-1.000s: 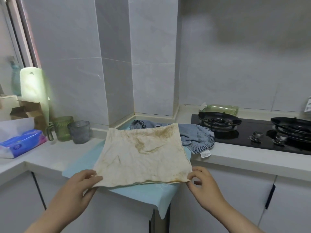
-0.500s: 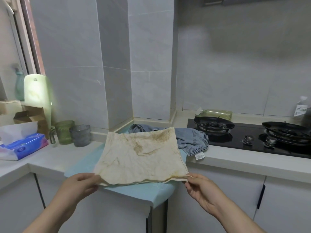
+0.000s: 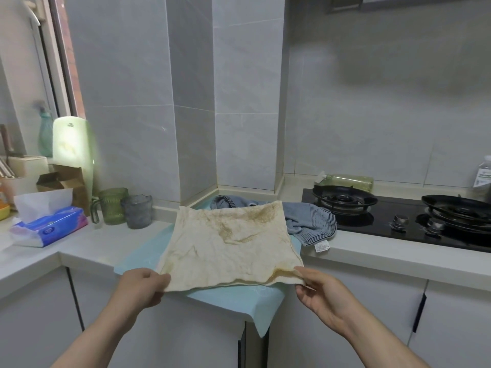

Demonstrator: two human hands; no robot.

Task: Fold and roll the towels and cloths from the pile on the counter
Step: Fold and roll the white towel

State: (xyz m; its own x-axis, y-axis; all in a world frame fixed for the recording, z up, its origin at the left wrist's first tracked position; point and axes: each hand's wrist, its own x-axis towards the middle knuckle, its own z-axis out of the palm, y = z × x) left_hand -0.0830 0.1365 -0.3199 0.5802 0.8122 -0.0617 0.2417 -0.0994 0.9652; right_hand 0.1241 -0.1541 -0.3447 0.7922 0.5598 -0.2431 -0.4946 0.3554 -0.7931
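A stained cream cloth [image 3: 231, 245], folded double, is stretched over a light blue mat [image 3: 239, 296] at the counter's corner. My left hand [image 3: 142, 286] pinches its near left corner. My right hand [image 3: 322, 290] pinches its near right corner, and the near edge hangs slightly above the mat. Behind the cloth lies a crumpled blue-grey striped towel [image 3: 309, 221] with a white label; part of it is hidden by the cloth.
A black gas hob [image 3: 398, 216] with two burners is on the right. A green cup [image 3: 113, 205], a grey cup [image 3: 138, 212] and a tissue pack [image 3: 50, 227] stand on the counter [image 3: 87, 243] at left. Bottles lie and stand by the back wall.
Both hands keep their pinch on the cloth's near corners and have lifted its near edge a little. My view has tilted upward.
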